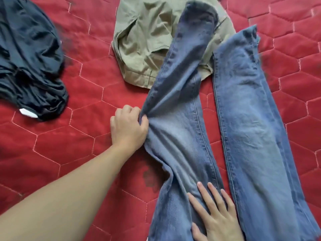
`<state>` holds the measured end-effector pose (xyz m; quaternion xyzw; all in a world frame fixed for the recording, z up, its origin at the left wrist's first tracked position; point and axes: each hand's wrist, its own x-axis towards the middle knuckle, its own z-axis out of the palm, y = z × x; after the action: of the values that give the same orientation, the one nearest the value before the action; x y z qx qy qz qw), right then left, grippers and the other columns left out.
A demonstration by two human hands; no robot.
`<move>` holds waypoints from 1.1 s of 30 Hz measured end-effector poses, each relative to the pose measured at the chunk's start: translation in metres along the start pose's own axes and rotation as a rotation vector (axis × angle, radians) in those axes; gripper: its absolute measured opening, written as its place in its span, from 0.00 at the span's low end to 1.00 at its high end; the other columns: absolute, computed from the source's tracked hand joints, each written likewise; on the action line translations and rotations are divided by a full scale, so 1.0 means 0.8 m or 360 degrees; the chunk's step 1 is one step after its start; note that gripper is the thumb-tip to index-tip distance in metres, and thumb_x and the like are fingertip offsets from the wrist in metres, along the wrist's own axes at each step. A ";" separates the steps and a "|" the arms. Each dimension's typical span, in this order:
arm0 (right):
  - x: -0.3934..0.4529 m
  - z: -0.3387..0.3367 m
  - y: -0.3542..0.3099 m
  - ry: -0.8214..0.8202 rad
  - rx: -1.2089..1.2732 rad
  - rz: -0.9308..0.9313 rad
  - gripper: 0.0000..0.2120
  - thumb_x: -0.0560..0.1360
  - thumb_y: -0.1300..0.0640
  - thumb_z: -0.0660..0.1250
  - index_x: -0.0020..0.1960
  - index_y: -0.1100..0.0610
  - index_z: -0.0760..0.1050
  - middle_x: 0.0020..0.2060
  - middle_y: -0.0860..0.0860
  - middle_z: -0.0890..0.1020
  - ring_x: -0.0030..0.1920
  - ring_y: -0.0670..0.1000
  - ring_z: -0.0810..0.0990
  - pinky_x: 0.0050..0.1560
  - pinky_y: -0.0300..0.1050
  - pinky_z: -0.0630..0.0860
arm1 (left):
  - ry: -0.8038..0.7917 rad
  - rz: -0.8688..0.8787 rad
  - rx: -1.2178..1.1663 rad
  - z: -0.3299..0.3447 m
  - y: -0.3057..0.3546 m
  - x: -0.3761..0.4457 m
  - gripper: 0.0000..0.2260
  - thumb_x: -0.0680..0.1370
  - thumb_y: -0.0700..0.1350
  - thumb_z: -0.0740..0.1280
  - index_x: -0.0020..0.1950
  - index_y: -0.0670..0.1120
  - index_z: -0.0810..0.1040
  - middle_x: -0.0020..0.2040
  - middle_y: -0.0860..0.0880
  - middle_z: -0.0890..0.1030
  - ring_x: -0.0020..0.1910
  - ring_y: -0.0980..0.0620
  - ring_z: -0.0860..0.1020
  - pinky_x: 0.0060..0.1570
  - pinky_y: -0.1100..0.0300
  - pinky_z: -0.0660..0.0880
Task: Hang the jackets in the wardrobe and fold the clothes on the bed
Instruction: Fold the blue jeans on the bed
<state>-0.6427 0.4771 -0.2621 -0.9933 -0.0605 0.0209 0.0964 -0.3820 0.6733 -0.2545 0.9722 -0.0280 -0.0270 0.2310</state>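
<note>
A pair of blue jeans (246, 122) lies spread on the red quilted bed (73, 146), its two legs running away from me. My left hand (128, 126) grips a bunch of denim at the outer edge of the left leg. My right hand (215, 214) lies flat, fingers straight, pressing the same leg lower down near the bottom of the view. The far end of the left leg lies over a khaki garment (144, 40).
A crumpled dark navy garment (29, 58) with a white tag lies at the left side of the bed. The khaki garment sits at the top middle. Red quilt shows between the clothes.
</note>
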 end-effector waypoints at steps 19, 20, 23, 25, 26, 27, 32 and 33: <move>0.540 -0.133 0.061 -0.0419 0.0863 0.1191 0.26 0.70 0.34 0.68 0.38 0.58 0.73 0.31 0.53 0.76 0.28 0.52 0.71 0.27 0.39 0.66 | 0.0070 0.0288 0.0185 0.004 -0.032 0.041 0.13 0.76 0.55 0.58 0.40 0.48 0.76 0.40 0.49 0.73 0.41 0.44 0.72 0.44 0.51 0.61; 0.543 -0.134 0.059 -0.0521 0.0788 0.1141 0.23 0.73 0.38 0.67 0.38 0.59 0.72 0.29 0.54 0.74 0.25 0.51 0.69 0.23 0.36 0.65 | 0.0063 0.0281 0.0183 0.004 -0.033 0.041 0.13 0.76 0.55 0.58 0.40 0.48 0.76 0.40 0.49 0.73 0.41 0.44 0.72 0.44 0.51 0.62; 0.554 -0.134 0.048 -0.0302 0.0539 0.0905 0.13 0.78 0.51 0.59 0.41 0.60 0.73 0.34 0.58 0.74 0.34 0.54 0.73 0.32 0.38 0.69 | 0.0065 0.0275 0.0188 0.005 -0.034 0.041 0.14 0.76 0.56 0.58 0.39 0.49 0.76 0.40 0.49 0.73 0.40 0.44 0.72 0.44 0.51 0.62; 0.569 -0.141 0.036 0.0143 0.0600 0.0789 0.17 0.77 0.52 0.58 0.33 0.58 0.72 0.33 0.56 0.74 0.39 0.54 0.74 0.38 0.41 0.65 | 0.0066 0.0275 0.0172 0.004 -0.033 0.042 0.15 0.75 0.57 0.58 0.38 0.48 0.76 0.40 0.49 0.73 0.40 0.45 0.72 0.44 0.51 0.62; 0.579 -0.147 0.026 0.0357 0.0737 0.0784 0.20 0.78 0.52 0.58 0.29 0.58 0.68 0.29 0.54 0.72 0.37 0.52 0.73 0.37 0.41 0.63 | 0.0068 0.0275 0.0158 0.004 -0.034 0.042 0.15 0.75 0.57 0.58 0.38 0.48 0.75 0.40 0.49 0.73 0.40 0.45 0.72 0.43 0.51 0.62; 0.592 -0.155 0.016 0.0517 0.0846 0.0761 0.21 0.78 0.52 0.58 0.27 0.57 0.65 0.26 0.51 0.69 0.34 0.48 0.72 0.34 0.41 0.62 | 0.0083 0.0284 0.0154 0.005 -0.035 0.041 0.15 0.75 0.57 0.58 0.38 0.48 0.75 0.40 0.49 0.73 0.40 0.45 0.72 0.43 0.51 0.62; 0.627 -0.155 -0.044 0.0039 0.1246 0.0489 0.13 0.79 0.49 0.58 0.38 0.53 0.71 0.33 0.51 0.76 0.30 0.48 0.73 0.32 0.39 0.69 | 0.0181 0.0365 0.0275 0.006 -0.040 0.045 0.08 0.71 0.42 0.57 0.36 0.45 0.75 0.35 0.45 0.74 0.37 0.44 0.72 0.41 0.51 0.64; 0.619 -0.148 -0.042 -0.0020 0.1215 0.0452 0.11 0.78 0.49 0.59 0.40 0.53 0.71 0.34 0.51 0.75 0.32 0.49 0.73 0.34 0.40 0.69 | 0.0191 0.0357 0.0351 0.006 -0.038 0.045 0.10 0.69 0.41 0.56 0.36 0.45 0.76 0.34 0.44 0.75 0.35 0.43 0.74 0.40 0.52 0.62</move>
<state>-0.1488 0.5491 -0.1539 -0.8845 0.0887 0.0611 0.4539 -0.3454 0.6961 -0.2736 0.9823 -0.1251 0.0603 0.1259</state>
